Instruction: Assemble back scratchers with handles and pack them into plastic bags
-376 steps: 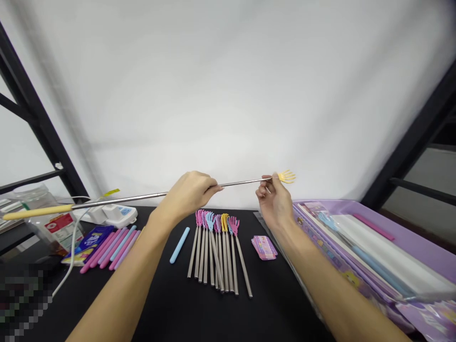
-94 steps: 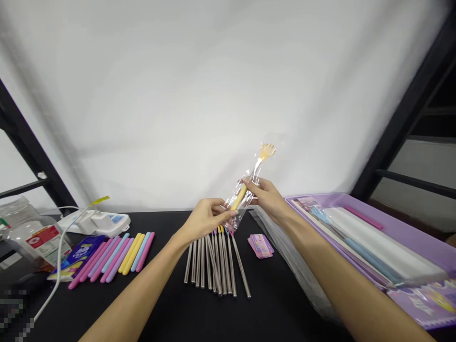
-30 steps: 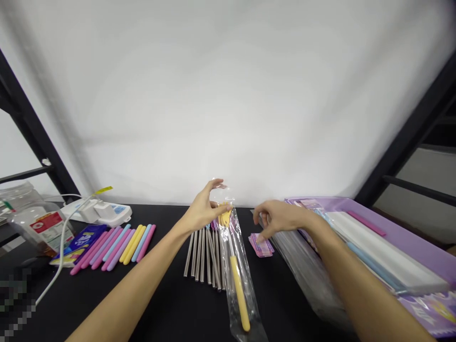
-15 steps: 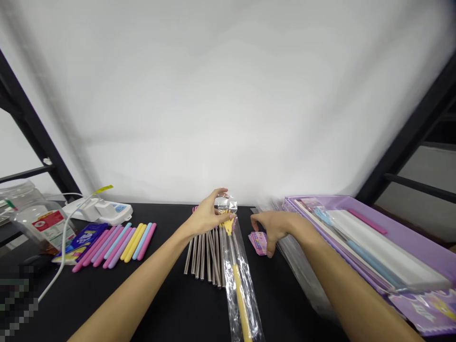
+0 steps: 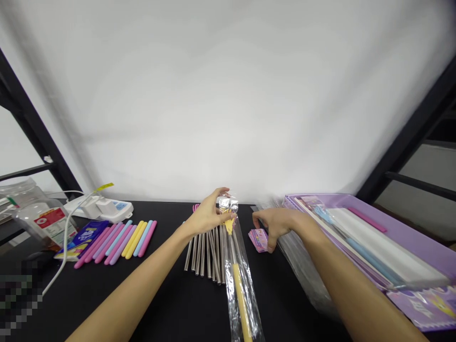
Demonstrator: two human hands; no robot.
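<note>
Black table, white far wall. Pinching bag in left hand; can't tell if gripping cards in right hand.

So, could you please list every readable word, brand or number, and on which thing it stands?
Nothing can be read with certainty.
Blue packet: white lettering, too blurred to quote.
Jar label: too small.
Pink cards: too small and blurred.
Power strip: blue label, too small.
Purple printed packaging: white marks, too blurred.

The lower edge cuts the yellow back scratcher and its clear bag. The left hand hides most heads of the metal rods. Print on the pink cards is too small.
</note>
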